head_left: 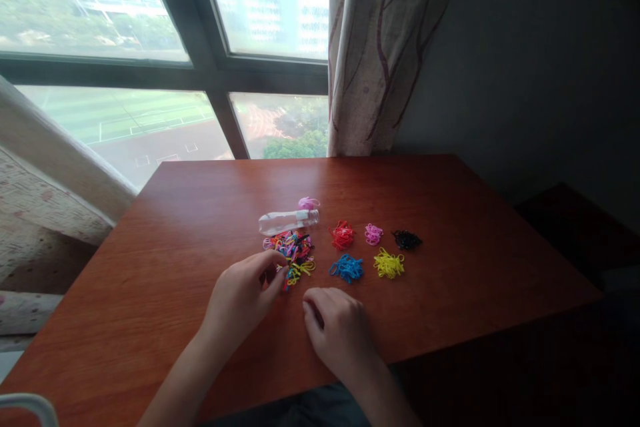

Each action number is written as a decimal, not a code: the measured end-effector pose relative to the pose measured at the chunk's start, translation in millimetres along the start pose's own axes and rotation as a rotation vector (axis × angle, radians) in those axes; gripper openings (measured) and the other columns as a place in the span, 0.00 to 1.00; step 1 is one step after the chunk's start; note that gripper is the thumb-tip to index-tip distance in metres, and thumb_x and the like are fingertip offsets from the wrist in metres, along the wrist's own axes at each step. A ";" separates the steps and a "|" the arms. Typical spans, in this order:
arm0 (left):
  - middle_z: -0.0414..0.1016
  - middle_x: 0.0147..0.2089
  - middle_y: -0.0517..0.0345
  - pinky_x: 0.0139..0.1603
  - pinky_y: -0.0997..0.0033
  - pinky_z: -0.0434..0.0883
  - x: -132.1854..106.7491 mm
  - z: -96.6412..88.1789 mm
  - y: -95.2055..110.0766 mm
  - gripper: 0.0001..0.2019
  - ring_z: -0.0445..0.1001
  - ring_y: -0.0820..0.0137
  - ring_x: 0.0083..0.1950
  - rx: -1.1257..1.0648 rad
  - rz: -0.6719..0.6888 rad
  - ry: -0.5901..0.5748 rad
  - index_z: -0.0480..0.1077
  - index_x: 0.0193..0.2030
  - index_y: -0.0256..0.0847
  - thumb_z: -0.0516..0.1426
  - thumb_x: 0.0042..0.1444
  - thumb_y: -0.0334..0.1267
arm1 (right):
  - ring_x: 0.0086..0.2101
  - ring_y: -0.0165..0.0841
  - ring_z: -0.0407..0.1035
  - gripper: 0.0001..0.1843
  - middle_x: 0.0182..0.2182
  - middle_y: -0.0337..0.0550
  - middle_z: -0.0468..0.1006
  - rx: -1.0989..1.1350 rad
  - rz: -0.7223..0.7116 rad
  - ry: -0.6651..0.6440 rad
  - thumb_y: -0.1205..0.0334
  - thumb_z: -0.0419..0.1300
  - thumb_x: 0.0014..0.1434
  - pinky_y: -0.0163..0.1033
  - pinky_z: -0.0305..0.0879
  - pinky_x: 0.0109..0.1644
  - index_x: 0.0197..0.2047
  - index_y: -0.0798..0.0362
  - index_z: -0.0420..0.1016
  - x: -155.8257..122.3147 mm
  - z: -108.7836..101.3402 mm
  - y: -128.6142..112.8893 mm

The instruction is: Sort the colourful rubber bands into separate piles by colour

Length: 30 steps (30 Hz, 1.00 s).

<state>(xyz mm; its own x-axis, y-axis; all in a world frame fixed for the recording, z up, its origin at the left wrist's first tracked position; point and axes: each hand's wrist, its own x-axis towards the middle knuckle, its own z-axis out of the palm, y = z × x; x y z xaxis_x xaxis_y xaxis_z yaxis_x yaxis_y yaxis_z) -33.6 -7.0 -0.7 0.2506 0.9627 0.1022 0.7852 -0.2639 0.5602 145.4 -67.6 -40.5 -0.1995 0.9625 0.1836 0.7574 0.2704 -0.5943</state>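
Note:
My left hand (245,290) reaches into a mixed pile of small coloured rubber bands (295,247), thumb and forefinger pinched together on a rubber band at the near edge of the pile. Curled fingers mark my right hand (337,323), which rests on the table just right of the pile; whatever it may hold is hidden. Right of the pile lie separate heaps of bands: red (343,235), blue (347,268), pink (373,234), yellow (389,263) and black (407,239).
Behind the mixed pile a clear plastic bottle (285,221) lies on its side, with a pale pink object (309,203) by its neck. The brown wooden table (200,213) ends at a window, flanked by curtains (370,47). A white curved bar (30,403) shows at lower left.

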 end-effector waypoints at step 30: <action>0.76 0.31 0.58 0.33 0.74 0.69 -12.4 3.9 -10.1 0.12 0.73 0.70 0.32 -0.551 -0.207 0.012 0.73 0.36 0.38 0.60 0.56 0.47 | 0.30 0.31 0.71 0.05 0.29 0.37 0.79 0.135 0.066 0.072 0.66 0.58 0.63 0.32 0.54 0.34 0.38 0.49 0.75 20.1 12.3 -12.1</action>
<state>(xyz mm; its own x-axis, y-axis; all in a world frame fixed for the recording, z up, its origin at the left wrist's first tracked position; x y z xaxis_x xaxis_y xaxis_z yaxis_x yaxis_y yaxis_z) -42.4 -16.6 -10.9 0.1150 0.9922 -0.0472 0.4060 -0.0036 0.9139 124.6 -51.3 -39.3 -0.1030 0.9757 0.1935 0.6760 0.2114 -0.7059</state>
